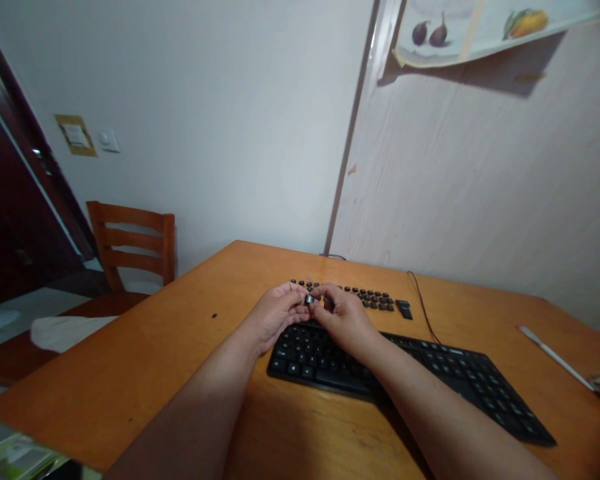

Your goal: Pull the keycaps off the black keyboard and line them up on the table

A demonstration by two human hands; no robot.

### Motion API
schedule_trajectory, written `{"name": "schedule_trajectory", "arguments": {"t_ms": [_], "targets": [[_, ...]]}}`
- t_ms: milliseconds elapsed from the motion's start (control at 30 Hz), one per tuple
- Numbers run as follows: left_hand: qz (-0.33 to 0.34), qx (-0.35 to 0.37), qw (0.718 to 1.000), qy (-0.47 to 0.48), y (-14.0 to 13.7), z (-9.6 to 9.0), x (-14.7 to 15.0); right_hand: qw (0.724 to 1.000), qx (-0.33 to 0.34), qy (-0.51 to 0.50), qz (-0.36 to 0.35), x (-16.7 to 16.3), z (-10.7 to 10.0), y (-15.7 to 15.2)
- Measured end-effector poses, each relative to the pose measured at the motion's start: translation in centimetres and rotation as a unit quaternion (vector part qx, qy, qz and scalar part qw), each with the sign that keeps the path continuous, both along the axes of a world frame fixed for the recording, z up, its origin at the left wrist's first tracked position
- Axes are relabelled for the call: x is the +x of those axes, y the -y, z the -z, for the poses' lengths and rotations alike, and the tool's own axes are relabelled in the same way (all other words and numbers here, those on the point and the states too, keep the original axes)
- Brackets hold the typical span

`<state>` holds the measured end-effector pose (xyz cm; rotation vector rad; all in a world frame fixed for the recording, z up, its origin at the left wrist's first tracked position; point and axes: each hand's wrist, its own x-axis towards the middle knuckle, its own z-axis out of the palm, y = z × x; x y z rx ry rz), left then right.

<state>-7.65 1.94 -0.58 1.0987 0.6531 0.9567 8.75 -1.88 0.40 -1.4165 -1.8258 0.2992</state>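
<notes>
A small black keycap (309,299) is pinched between the fingertips of my left hand (277,312). From the other side, the thumb and index finger of my right hand (347,319) close on the same keycap. Both hands are just above the back left part of a black keyboard (340,379), which lies at a slant on the table. Small round spots show at the keyboard's upper left, where caps are off; my right forearm hides its middle. Behind my hands, loose black keycaps (377,299) lie in rows.
The wooden table (180,347) reaches back to the wall. A lone black keycap (214,315) lies to the left. A black cable (423,303) runs behind the keyboard. At the right lies a thin white stick-like brush (555,357). A wooden chair (135,243) stands at the left.
</notes>
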Motion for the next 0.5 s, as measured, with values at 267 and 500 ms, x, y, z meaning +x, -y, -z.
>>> {"name": "schedule_trajectory", "arguments": {"t_ms": [267, 500], "targets": [[-0.017, 0.007, 0.999, -0.033, 0.02, 0.14, 0.11, 1.0, 0.006, 0.026, 0.017, -0.04, 0.03, 0.12], [-0.035, 0.003, 0.998, -0.055, -0.03, -0.14, 0.09, 0.999, 0.005, 0.05, 0.022, 0.86, -0.05, -0.45]]}}
